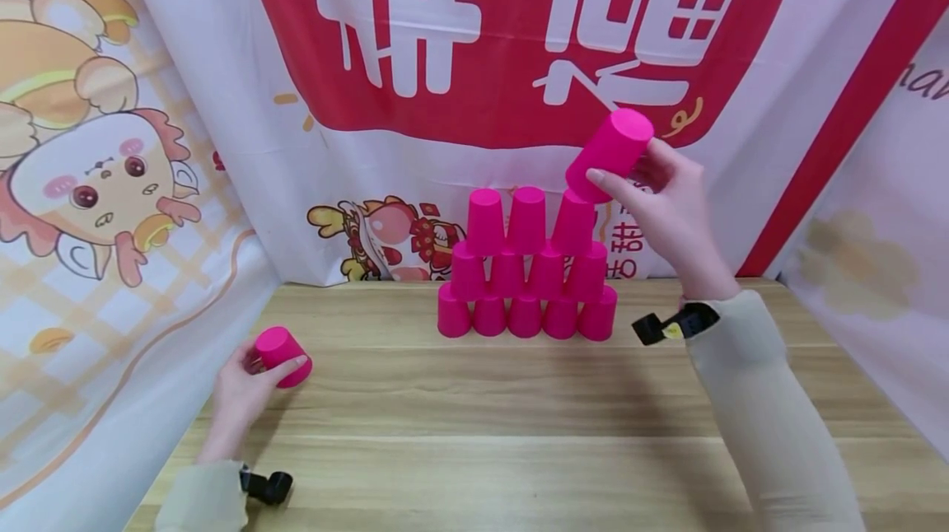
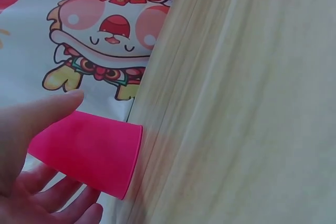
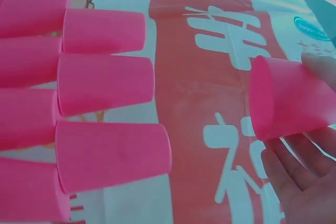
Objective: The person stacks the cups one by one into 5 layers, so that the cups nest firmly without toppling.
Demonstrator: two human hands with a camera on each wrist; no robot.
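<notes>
Pink cups stand upside down in a three-tier stack [image 1: 525,316] at the back of the table, with three cups in the top row. Above that row's right end, my right hand [image 1: 670,207] holds a pink cup [image 1: 611,155] tilted, thumb on one side and fingers on the other. The right wrist view shows this cup [image 3: 296,98] apart from the stacked cups [image 3: 113,153]. Over at the left of the table, my left hand [image 1: 243,388] grips another pink cup [image 1: 285,357]. In the left wrist view that cup [image 2: 92,153] sits between thumb and fingers, its mouth toward the tabletop.
The wooden table [image 1: 474,466] runs back to a printed cloth backdrop [image 1: 385,112] close behind the stack. Printed cloth walls [image 1: 96,268] flank the table on both sides. Each wrist wears a small black camera [image 1: 670,324].
</notes>
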